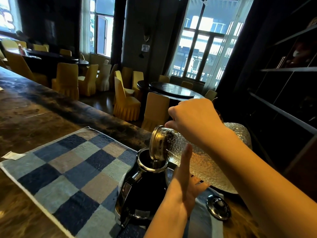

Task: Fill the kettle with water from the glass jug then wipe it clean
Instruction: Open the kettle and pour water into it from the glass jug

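Observation:
A black kettle (145, 191) with a chrome rim stands open on a checked blue and beige towel (72, 169). The textured glass jug (207, 162) is tipped on its side, its metal-capped mouth (157, 143) right over the kettle's opening, and water runs into it. My right hand (193, 117) grips the jug from above at its handle. My left hand (185, 177) lies flat against the jug's body, fingers up its side and thumb beneath, bearing it. The kettle's round lid (218, 209) lies on the counter to the right.
A long dark stone counter (42, 109) runs off to the far left, with a scrap of white paper (12, 155) by the towel's edge. Dark shelving (283, 83) stands close on the right. Yellow-covered chairs and round tables fill the room beyond the counter.

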Available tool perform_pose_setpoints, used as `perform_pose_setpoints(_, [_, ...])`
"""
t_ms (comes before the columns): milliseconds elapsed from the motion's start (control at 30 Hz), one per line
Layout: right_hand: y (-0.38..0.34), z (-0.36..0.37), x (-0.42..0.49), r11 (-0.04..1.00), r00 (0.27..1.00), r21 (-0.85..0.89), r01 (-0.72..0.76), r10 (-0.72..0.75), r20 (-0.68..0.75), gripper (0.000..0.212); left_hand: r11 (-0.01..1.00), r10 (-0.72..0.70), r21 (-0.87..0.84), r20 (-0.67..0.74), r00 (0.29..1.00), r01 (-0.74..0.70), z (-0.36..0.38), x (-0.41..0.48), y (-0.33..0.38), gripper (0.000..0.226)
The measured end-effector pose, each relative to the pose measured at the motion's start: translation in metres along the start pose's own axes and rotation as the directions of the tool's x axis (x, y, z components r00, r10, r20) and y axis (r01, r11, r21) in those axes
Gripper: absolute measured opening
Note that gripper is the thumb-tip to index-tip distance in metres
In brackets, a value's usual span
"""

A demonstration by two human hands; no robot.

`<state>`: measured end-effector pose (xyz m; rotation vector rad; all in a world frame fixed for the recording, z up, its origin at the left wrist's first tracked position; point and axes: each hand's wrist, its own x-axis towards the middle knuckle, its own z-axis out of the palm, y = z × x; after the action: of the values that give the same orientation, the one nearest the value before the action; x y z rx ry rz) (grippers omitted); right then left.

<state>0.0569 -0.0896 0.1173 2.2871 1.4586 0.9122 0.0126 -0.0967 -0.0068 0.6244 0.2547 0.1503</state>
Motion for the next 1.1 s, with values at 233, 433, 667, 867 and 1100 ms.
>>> perform_pose_setpoints(233, [0.001, 0.004, 0.001, 1.0, 1.0, 0.004, -0.014, 0.014, -0.023, 0.037, 0.998, 0.033, 0.047, -0.014, 0.999, -0.033, 0.003, 0.0, 0.001, 0.146])
perform_pose_setpoints(433, [0.009, 0.005, -0.011, 0.988, 0.993, 0.102, -0.115, 0.117, -0.015, 0.041, 0.978, 0.15, 0.144, 0.018, 0.989, -0.151, -0.022, 0.005, -0.004, 0.099])
perform_pose_setpoints(667, [0.018, 0.021, -0.042, 0.925, 0.957, 0.247, -0.288, 0.283, 0.056, 0.045, 0.902, 0.191, 0.388, 0.031, 0.981, -0.188, -0.031, -0.006, -0.004, 0.063])
perform_pose_setpoints(867, [0.031, 0.031, -0.085, 0.736, 0.897, 0.513, -0.442, 0.376, 0.233, 0.047, 0.771, 0.157, 0.601, 0.141, 0.977, -0.211, -0.037, -0.018, -0.001, 0.031])
perform_pose_setpoints(1100, [0.04, 0.009, -0.119, 0.31, 0.8, 0.766, -0.563, 0.436, 0.412, 0.045, 0.555, 0.149, 0.763, 0.299, 0.943, -0.33, -0.026, -0.027, 0.023, 0.033])
